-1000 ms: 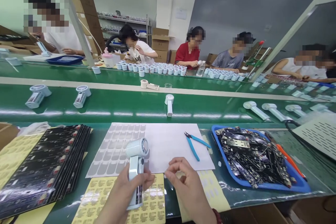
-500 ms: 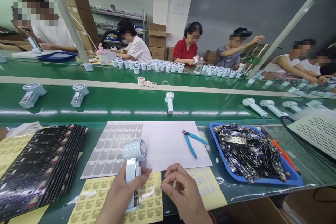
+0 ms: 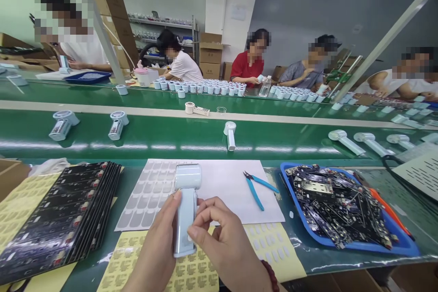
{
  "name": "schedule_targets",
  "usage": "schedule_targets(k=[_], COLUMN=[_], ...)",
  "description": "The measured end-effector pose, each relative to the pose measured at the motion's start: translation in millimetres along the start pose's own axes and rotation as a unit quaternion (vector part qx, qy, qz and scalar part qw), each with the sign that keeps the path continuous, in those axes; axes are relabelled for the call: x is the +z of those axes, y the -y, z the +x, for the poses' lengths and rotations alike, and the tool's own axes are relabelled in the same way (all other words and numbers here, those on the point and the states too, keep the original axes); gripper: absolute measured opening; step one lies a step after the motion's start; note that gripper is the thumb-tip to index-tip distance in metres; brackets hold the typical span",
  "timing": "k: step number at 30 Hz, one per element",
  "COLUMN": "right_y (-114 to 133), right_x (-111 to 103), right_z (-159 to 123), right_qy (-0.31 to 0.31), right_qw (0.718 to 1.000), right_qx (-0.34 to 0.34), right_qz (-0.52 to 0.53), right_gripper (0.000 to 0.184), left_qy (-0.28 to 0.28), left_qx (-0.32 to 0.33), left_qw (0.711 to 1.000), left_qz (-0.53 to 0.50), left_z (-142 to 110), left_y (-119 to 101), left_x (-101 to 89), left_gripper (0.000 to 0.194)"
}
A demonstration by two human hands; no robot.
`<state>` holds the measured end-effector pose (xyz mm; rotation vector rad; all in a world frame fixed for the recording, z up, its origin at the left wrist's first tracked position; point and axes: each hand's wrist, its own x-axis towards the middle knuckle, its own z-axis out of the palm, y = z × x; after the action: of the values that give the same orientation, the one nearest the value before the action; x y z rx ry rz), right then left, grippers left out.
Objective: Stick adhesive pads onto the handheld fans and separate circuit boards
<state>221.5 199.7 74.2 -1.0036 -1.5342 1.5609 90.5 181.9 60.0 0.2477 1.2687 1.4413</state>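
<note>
My left hand (image 3: 155, 251) grips the handle of a pale blue handheld fan (image 3: 185, 205) and holds it upright above a yellow sticker sheet (image 3: 133, 264). My right hand (image 3: 222, 242) is pinched, its thumb and fingertips pressed against the right side of the fan's handle. Whether a sticker sits under those fingertips is hidden. A white backing sheet with grey stickers (image 3: 153, 191) lies just behind the fan.
Blue cutters (image 3: 255, 187) lie on the white sheet. A blue tray of circuit boards (image 3: 342, 210) stands right, a stack of black boards (image 3: 61, 219) left. Several fans (image 3: 230, 134) ride the green conveyor (image 3: 171, 139). People work along the far side.
The fan has been turned so its plain back faces me. My right hand moved left from beside the fan onto its handle.
</note>
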Motion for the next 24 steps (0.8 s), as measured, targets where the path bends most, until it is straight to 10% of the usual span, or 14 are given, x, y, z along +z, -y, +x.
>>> schedule_targets(k=[6,11,16,21,24], right_y=[0.8,-9.6,-11.6,-21.2,-39.7], right_x=[2.4,8.3,-0.3,-15.7,-10.7], right_z=[6.8,8.1,17.9,37.7,47.1], right_qy=[0.008,-0.036,-0.131,-0.09,-0.015], right_qw=[0.999,0.976,0.972,0.968,0.908], right_qx=[-0.004,-0.14,-0.18,-0.084,-0.064], right_qz=[-0.049,-0.166,-0.076,-0.219,-0.414], right_gripper=[0.009,0.014,0.012,0.031,0.057], left_qy=[0.001,-0.048,-0.031,-0.044,-0.079], left_qx=[-0.008,-0.046,-0.078,0.0,0.041], left_qw=[1.0,0.998,0.996,0.999,0.995], left_qz=[-0.015,-0.013,-0.016,0.001,0.034], left_z=[-1.5,-1.1,10.6,66.6,120.2], left_y=[-7.1,-13.9,-29.0,-60.4,-77.8], left_x=[6.4,14.4,30.5,49.5,58.3], left_gripper=[0.043,0.027,0.028,0.013,0.012])
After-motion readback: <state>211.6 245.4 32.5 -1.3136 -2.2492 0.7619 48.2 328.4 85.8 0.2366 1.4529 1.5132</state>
